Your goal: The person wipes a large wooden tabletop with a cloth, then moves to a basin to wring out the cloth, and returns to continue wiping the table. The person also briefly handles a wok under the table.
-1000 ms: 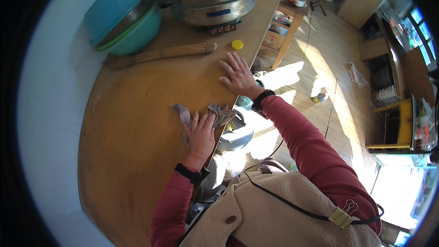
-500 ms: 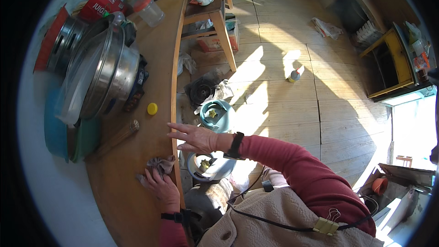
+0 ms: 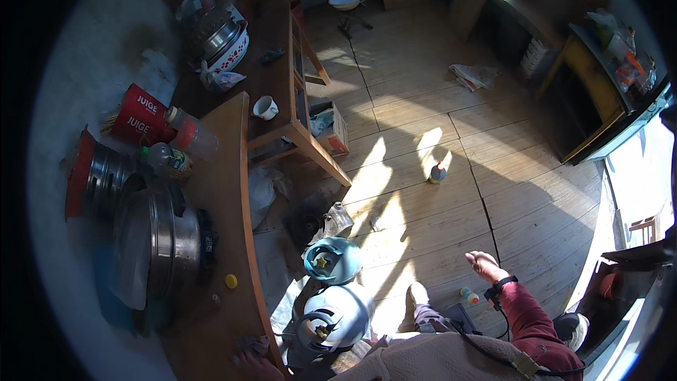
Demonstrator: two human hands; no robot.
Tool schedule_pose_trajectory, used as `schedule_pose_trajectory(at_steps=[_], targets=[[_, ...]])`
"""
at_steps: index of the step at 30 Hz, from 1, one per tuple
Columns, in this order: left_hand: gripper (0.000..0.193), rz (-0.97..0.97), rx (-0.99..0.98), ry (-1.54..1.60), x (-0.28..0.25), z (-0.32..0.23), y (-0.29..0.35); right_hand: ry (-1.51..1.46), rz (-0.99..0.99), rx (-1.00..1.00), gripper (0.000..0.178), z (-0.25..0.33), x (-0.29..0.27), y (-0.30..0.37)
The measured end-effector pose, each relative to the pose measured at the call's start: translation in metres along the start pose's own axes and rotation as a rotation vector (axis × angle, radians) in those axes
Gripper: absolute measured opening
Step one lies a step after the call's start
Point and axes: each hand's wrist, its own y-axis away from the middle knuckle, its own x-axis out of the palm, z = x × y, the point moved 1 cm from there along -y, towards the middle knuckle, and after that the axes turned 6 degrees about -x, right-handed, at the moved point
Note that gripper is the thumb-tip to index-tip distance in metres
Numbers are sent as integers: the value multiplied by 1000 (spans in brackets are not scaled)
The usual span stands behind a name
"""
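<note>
My left hand (image 3: 255, 366) is at the lower edge, dim and partly cut off, on the wooden tabletop (image 3: 233, 229). Its fingers are on a crumpled greyish cloth (image 3: 255, 345). My right hand (image 3: 486, 267) is in the air over the floor, right of my body. The fingers look loosely bent and apart, and nothing shows in them. A yellow cap (image 3: 231, 281) lies on the tabletop ahead of my left hand. Beyond it stands a large steel pot (image 3: 176, 240).
Two gas cylinders, one teal (image 3: 345, 257) and one pale blue (image 3: 356, 314), stand right of the table. A dark table (image 3: 271, 74) with a white cup (image 3: 265, 108) adjoins it. Bottles stand on the floor, one red-topped (image 3: 437, 173), one small (image 3: 469, 295). A yellow-framed cabinet (image 3: 557, 70) is far right.
My right hand has swung from above the table edge to the right, over the floor. The view has shifted, so the table and my left hand with the cloth appear lower.
</note>
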Motion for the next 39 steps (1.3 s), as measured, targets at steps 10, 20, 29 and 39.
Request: schedule_pose_trajectory(at_steps=[10,20,29,39], targets=[[30,-147,-295,627,22,5,8,-186,-24,-224,42,-43,20,13],[28,193,-481,609,65,-18,-1,28,-201,-130,34,-93,-13,50],[27,623,-465,643,120,-110,-48,-202,7,176,50,-64,-51,-2],[25,1014,-478,728,191,-209,-162,-6,95,-112,57,36,-174,-196]])
